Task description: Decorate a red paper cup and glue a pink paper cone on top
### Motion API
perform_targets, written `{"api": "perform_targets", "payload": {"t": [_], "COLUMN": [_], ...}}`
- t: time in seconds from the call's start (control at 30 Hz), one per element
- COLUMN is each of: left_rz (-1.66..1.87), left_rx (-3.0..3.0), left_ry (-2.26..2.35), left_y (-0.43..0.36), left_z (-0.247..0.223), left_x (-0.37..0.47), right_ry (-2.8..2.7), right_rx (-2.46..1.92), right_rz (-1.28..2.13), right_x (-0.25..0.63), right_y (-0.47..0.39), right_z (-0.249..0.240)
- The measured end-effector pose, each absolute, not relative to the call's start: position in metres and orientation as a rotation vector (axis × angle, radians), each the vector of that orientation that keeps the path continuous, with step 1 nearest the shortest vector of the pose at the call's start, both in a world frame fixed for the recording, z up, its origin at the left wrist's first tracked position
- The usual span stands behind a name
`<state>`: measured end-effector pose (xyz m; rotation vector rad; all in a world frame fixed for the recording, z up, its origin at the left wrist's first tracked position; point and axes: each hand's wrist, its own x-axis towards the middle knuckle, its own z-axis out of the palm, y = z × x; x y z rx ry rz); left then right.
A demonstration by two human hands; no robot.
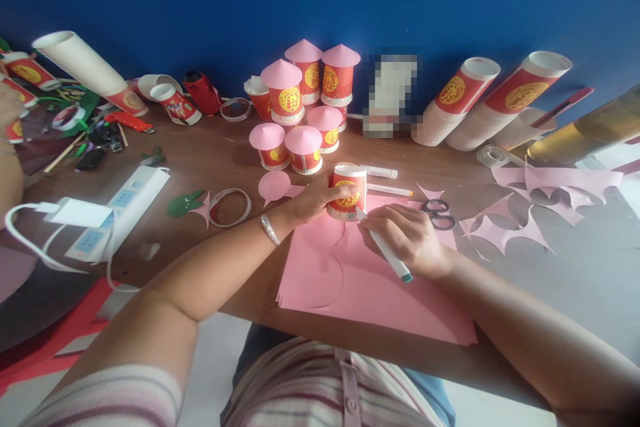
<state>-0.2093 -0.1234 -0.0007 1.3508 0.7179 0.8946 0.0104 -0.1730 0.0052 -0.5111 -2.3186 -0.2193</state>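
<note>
My left hand (313,200) is closed around a red paper cup (349,177) with a yellow emblem. The cup is upside down, its white rim band low and facing me. My right hand (407,237) grips a white marker (390,257) with a teal end; its tip meets the cup's rim band, where small dark marks show. Beneath both hands lies a stack of pink paper (320,280), with a curved line on the top sheet. Behind the cup are a white marker (379,172) and an orange-ended marker (390,191). Black-handled scissors (439,213) rest just right of my right hand.
Several red cups with pink cone roofs (283,93) stand at the back. Tall stacks of cups (463,97) and pink paper scraps (515,220) are on the right. A power strip (120,210), a paper ring (230,207) and assorted clutter occupy the left.
</note>
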Motion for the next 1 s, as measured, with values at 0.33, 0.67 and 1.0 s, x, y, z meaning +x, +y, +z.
{"api": "perform_targets", "payload": {"t": [0.33, 0.67, 1.0], "left_rz": [0.867, 0.855, 0.836], "left_rx": [1.289, 1.287, 1.347], "left_ry": [0.625, 0.600, 0.625], "left_y": [-0.1214, -0.1213, -0.1230], "left_z": [-0.0036, -0.0041, 0.0033], "left_x": [-0.2103, -0.2110, -0.2107], "right_ry": [-2.318, -2.313, -2.275], "right_rx": [-0.487, -0.498, -0.533], "right_rz": [-0.232, -0.241, -0.282], "right_x": [0.0102, 0.0105, 0.0090], "right_y": [-0.1723, -0.1725, -0.1718], "right_z": [0.0075, 0.0055, 0.0039]}}
